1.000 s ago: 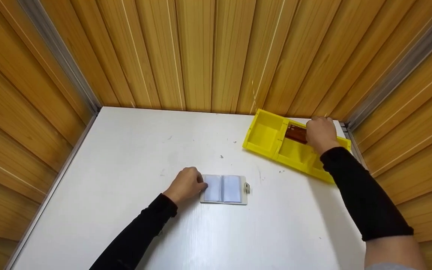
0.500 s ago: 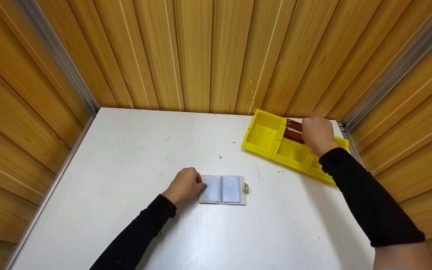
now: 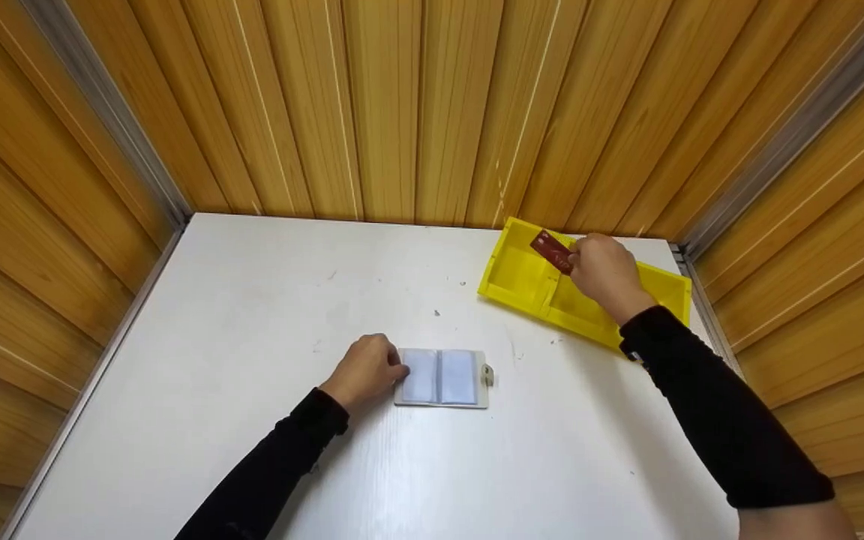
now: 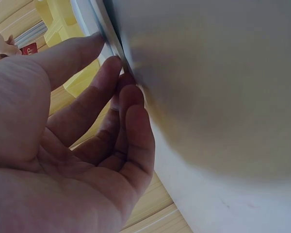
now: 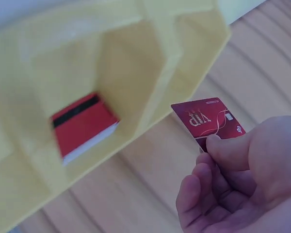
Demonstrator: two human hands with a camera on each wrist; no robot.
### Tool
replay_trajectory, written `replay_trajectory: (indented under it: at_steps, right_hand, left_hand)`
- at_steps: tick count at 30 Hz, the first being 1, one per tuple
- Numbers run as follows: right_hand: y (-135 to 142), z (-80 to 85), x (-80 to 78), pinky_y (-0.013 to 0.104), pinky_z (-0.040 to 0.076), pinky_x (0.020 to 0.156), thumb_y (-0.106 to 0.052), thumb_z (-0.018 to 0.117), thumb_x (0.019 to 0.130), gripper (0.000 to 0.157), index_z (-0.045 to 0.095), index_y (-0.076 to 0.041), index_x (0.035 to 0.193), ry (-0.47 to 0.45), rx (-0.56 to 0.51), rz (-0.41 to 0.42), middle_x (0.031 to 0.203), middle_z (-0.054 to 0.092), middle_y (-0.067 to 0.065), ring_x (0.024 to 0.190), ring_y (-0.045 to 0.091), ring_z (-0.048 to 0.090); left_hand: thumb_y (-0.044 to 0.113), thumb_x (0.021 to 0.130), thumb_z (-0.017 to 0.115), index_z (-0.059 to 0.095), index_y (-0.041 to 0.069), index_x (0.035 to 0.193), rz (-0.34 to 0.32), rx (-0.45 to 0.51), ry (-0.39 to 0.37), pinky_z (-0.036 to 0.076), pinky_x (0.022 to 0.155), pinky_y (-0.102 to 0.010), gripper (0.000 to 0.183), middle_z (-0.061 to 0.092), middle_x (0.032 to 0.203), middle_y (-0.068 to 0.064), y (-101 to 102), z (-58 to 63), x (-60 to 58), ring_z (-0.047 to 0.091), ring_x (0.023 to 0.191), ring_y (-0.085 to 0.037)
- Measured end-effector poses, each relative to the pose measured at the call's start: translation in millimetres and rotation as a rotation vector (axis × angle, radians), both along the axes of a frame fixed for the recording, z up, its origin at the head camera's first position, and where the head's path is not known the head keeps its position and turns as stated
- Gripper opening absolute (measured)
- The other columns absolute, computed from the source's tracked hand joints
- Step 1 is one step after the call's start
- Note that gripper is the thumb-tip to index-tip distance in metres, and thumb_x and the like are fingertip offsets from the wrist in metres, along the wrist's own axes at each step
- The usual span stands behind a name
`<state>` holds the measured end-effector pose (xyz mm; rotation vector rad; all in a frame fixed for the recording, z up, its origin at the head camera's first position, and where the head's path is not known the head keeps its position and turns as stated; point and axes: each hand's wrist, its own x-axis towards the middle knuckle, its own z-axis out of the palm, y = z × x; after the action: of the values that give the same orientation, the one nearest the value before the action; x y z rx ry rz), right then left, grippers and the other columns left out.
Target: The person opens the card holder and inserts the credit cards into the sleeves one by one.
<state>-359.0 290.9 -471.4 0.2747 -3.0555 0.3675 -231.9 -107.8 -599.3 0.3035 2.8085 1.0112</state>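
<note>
My left hand (image 3: 363, 373) pinches the left edge of a card holder (image 3: 458, 377), which lies spread flat on the white table with clear sleeves showing and a snap tab on its right. In the left wrist view the thumb (image 4: 82, 56) is on one side of that edge and the fingertips are at the other. Over the yellow tray (image 3: 583, 324), my right hand (image 3: 606, 271) holds a dark red VIP card (image 3: 550, 251) between thumb and fingers. The right wrist view shows a stack of red cards (image 5: 85, 130) with a black stripe inside a tray compartment.
Dividers split the tray into compartments, and it sits at an angle in the table's back right corner. Wood-look panels (image 3: 387, 112) rise behind the table (image 3: 252, 315) and on both sides, with metal posts at the corners.
My right hand has come up and left out of the tray's middle part and now carries a single red card. The left hand still pinches the card holder's edge in the same spot.
</note>
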Motion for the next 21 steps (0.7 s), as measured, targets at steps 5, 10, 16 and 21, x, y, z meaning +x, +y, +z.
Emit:
replay_trajectory:
  at_steps: [5,10,16,21]
  right_hand:
    - [-20.6,-4.1,12.8,0.055,0.061,0.096,-0.010,0.067,0.105,0.024,0.079,0.008,0.116,-0.023,-0.054,0.042,0.113,0.076,0.025,0.100,0.040,0.070]
    - [-41.1,-8.6,25.4,0.053,0.061,0.100,-0.015,0.068,0.108,0.026,0.080,0.003,0.122,-0.130,-0.108,0.075,0.118,0.078,0.021,0.105,0.037,0.069]
    - [-64.1,-19.1,39.1,0.051,0.061,0.097,-0.018,0.068,0.108,0.026,0.081,0.002,0.118,-0.168,-0.157,0.152,0.114,0.080,0.019,0.103,0.035,0.071]
    - [-81.6,-23.6,54.7,0.037,0.059,0.080,-0.022,0.068,0.109,0.025,0.081,-0.003,0.119,-0.277,-0.196,0.173,0.103,0.076,0.012,0.091,0.028,0.066]
  left_hand:
    - [0.019,0.095,0.085,0.080,0.009,0.078,0.001,0.007,-0.009,0.055,0.080,-0.036,0.020,0.073,0.083,-0.001,2.3,1.0,1.0,0.061,0.083,-0.017]
    - [0.019,0.094,0.086,0.080,0.009,0.075,0.003,-0.002,-0.002,0.054,0.080,-0.037,0.021,0.072,0.079,0.001,2.3,0.2,0.3,0.060,0.082,-0.017]
    - [0.017,0.093,0.085,0.078,0.011,0.072,0.004,0.003,-0.008,0.053,0.077,-0.035,0.023,0.071,0.076,0.002,0.4,-0.8,-0.5,0.059,0.079,-0.016]
    - [0.016,0.093,0.084,0.078,0.010,0.071,-0.007,0.002,0.009,0.052,0.076,-0.034,0.024,0.070,0.074,0.002,0.9,-0.7,-2.4,0.058,0.078,-0.016]
